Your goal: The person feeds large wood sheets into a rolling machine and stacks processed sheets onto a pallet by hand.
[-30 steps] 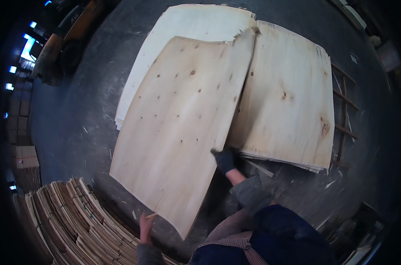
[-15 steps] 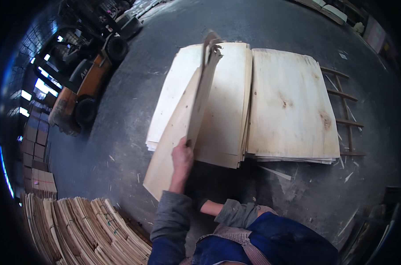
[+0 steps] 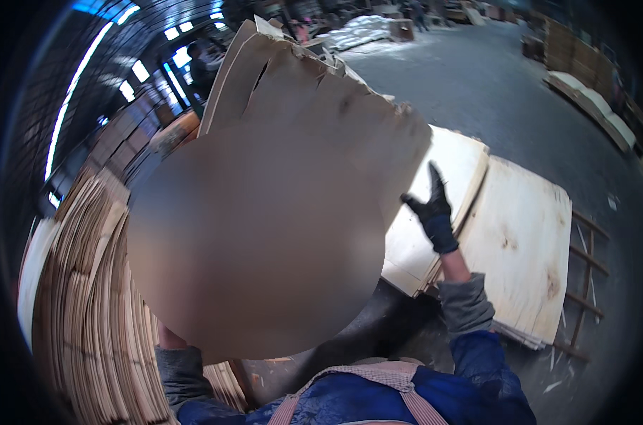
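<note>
Thin wood veneer sheets [image 3: 321, 99], ragged along their far edge, stand raised and tilted in front of me. My left hand [image 3: 170, 338] reaches up to their lower left part; only the wrist shows, and a blurred patch covers the fingers and much of the sheets. The sheets stay aloft with no other hand on them. In a black glove, my right hand [image 3: 435, 212] is open, thumb and fingers spread, right of the raised sheets. It hovers over a pale veneer stack [image 3: 445, 163] and holds nothing.
Another pale veneer stack [image 3: 523, 248] lies at the right, with a ladder-like wooden frame [image 3: 589, 273] beyond it. Tightly packed veneer bundles [image 3: 87, 304] stand at my left. Part of an orange forklift [image 3: 176, 132] shows behind the sheets. Wood scraps lie on the floor.
The veneer sheets, gripped by my left hand earlier, have swung left and turned broad face toward me. My right hand has risen from near my body over the stack. My view has turned left.
</note>
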`<action>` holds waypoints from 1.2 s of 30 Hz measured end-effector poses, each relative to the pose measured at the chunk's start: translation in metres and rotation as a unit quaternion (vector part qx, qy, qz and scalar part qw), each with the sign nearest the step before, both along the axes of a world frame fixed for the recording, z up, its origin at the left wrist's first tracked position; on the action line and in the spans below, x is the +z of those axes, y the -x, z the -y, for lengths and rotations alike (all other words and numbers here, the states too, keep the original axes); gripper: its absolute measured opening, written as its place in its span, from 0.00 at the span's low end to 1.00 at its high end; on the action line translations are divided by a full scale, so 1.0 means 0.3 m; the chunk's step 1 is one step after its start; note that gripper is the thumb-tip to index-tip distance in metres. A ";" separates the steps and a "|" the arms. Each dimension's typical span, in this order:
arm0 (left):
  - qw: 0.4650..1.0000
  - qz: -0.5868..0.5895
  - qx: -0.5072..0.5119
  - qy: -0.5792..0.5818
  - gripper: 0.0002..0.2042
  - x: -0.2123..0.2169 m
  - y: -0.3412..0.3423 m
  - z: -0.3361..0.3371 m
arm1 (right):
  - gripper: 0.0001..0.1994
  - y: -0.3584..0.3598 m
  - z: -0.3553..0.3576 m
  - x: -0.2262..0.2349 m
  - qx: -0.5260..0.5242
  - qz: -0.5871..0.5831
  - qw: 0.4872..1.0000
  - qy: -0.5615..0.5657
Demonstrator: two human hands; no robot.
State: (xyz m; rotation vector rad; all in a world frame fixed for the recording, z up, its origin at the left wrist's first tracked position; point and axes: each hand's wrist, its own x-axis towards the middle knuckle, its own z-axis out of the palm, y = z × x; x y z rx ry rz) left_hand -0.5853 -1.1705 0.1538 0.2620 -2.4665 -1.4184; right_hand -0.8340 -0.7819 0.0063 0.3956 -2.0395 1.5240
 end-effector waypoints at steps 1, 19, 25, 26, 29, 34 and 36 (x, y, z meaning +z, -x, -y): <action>1.000 -0.023 0.017 0.000 0.07 0.012 -0.065 -0.018 | 0.39 0.016 -0.033 0.053 0.015 -0.023 0.999 0.044; 0.975 -0.111 0.194 -0.004 0.10 -0.022 -1.020 -0.193 | 0.48 -0.908 0.573 -0.468 0.400 0.618 0.596 0.320; 0.863 -0.260 0.432 0.022 0.09 -0.087 -1.443 -0.086 | 0.45 -0.961 1.220 -0.224 0.558 0.514 0.617 0.209; 0.824 -0.306 0.475 0.034 0.09 -0.100 -1.500 -0.081 | 0.44 -1.026 1.339 -0.200 0.581 0.490 0.619 0.199; 0.715 -0.262 0.632 0.140 0.09 -0.166 -1.655 -0.024 | 0.40 -1.215 1.602 -0.090 0.601 0.484 0.606 0.194; 0.529 -0.252 0.787 0.192 0.09 -0.476 -1.853 0.062 | 0.32 -1.446 1.828 -0.260 0.657 0.525 0.528 0.118; 0.501 -0.231 0.822 0.144 0.09 -0.656 -1.903 0.109 | 0.30 -1.473 1.799 -0.391 0.635 0.605 0.479 0.023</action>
